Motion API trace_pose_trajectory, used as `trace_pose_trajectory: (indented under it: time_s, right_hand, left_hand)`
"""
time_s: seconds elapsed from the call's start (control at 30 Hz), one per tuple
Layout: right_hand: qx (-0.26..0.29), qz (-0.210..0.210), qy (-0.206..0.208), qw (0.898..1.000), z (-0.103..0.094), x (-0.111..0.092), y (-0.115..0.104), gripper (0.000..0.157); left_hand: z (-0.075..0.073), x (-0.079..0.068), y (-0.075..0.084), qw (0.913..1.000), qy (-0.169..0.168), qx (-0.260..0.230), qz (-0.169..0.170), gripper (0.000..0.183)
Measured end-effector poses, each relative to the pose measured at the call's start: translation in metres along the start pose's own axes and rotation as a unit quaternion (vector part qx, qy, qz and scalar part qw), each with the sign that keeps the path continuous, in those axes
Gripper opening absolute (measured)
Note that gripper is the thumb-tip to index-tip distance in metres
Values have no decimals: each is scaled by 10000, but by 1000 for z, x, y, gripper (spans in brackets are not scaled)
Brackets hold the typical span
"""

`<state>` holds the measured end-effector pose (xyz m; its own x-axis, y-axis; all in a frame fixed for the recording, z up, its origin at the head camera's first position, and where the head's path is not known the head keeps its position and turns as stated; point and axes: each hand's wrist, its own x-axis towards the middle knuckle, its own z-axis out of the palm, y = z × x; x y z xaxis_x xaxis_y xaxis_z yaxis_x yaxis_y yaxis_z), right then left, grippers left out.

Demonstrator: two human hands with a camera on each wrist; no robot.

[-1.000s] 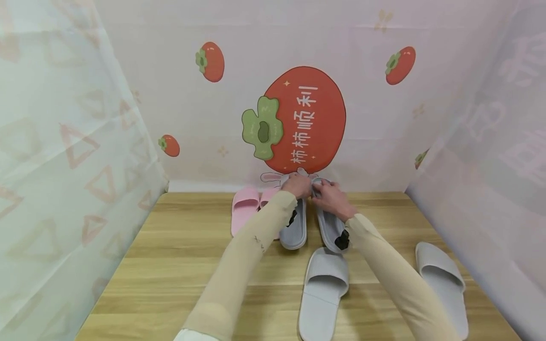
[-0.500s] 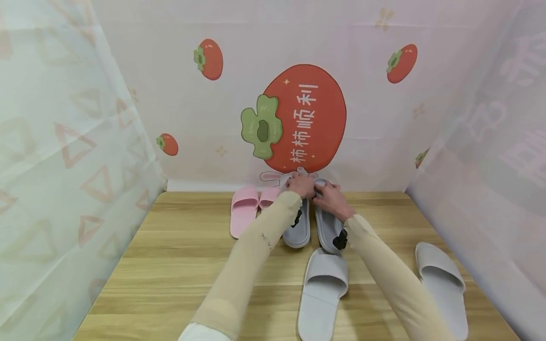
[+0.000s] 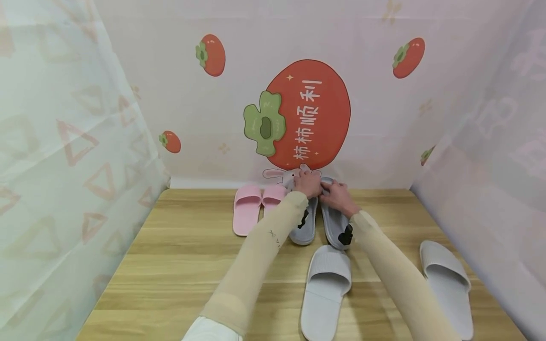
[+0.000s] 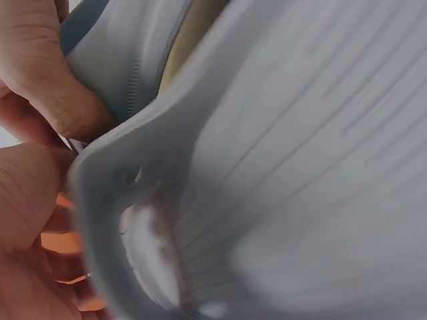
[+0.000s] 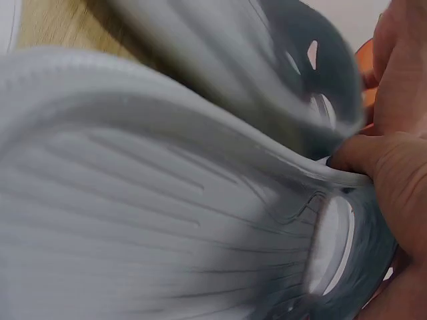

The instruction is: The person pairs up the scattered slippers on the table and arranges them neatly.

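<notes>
Two blue-grey slippers stand side by side at the back of the wooden surface, toes toward the back wall. My left hand (image 3: 308, 183) grips the front of the left blue-grey slipper (image 3: 304, 235). My right hand (image 3: 339, 196) holds the front of the right blue-grey slipper (image 3: 332, 220), its thumb on the edge. A narrow gap runs between the two slippers. Up close, the ribbed footbed (image 4: 313, 147) and a toe opening fill the left wrist view. In the right wrist view the ribbed footbed (image 5: 133, 220) shows with the pinched toe edge. The hands hide most of both straps.
A pair of pink slippers (image 3: 246, 220) stands to the left, partly behind my left sleeve. One light grey slipper (image 3: 322, 303) lies in front, close to the right blue-grey slipper's heel. Another light grey slipper (image 3: 445, 279) is at far right. A printed cloth wall (image 3: 367, 142) closes the back.
My left hand has shifted the left blue-grey slipper rightward, away from the pink pair and closer to the other blue-grey one. My right hand has stayed nearly in place on its slipper.
</notes>
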<state>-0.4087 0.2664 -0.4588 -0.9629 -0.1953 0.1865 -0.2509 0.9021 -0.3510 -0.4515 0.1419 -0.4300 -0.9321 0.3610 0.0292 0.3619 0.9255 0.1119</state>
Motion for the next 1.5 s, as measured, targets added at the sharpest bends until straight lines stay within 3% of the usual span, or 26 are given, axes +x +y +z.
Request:
trace_pose_trajectory:
  time_s: [0.27,0.43,0.67,0.87,1.03,1.23,1.4,1.5]
  right_hand:
    - [-73,472,-350,9982,2,2,-2,58]
    - [-83,484,-440,9978,3,3,-1,55]
    - [-181,441,-401,9981,7,1,7,53]
    - [-124,524,-373,9979,7,3,8,53]
    - [-214,543,-483,9971,6,4,6,53]
    - [-215,443,-516,9975,10,-1,0,51]
    - [-231,110,-243,9994,8,-8,1,49]
    - [-198,246,-277,9991,1,-12,0,50]
  left_hand:
    - [17,-3,-20,9986,-377,-367,2,34]
    - [18,-7,-29,9979,-396,-405,304,30]
    - [20,-18,-28,9943,-517,-749,551,34]
    - [21,-25,-29,9917,-695,-549,936,37]
    - [22,-28,-33,9898,-926,-820,705,49]
    - [25,-35,-41,9888,-787,-980,800,51]
    - [25,-45,-47,9855,-707,-1299,836,53]
    - [23,-51,-52,9820,-673,-1493,941,54]
